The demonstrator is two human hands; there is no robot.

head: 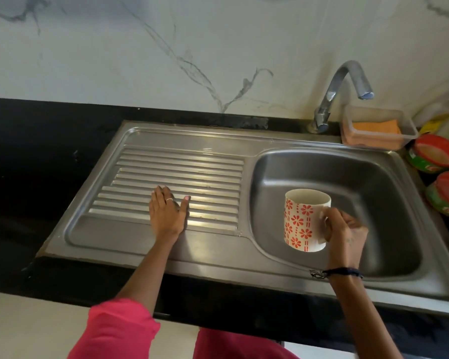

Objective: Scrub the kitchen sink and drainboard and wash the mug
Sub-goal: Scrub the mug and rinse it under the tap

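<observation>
While left hand (167, 213) lies flat on drainboard (140, 161), fingers straight, right hand (344, 228) fingers grip mug (305, 220) over sink (373, 182)

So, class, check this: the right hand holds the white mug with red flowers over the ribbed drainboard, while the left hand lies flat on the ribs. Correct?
Not quite. The head view shows the right hand holding the white mug with red flowers over the steel sink basin, not the drainboard. The left hand does lie flat on the ribbed drainboard.
</observation>
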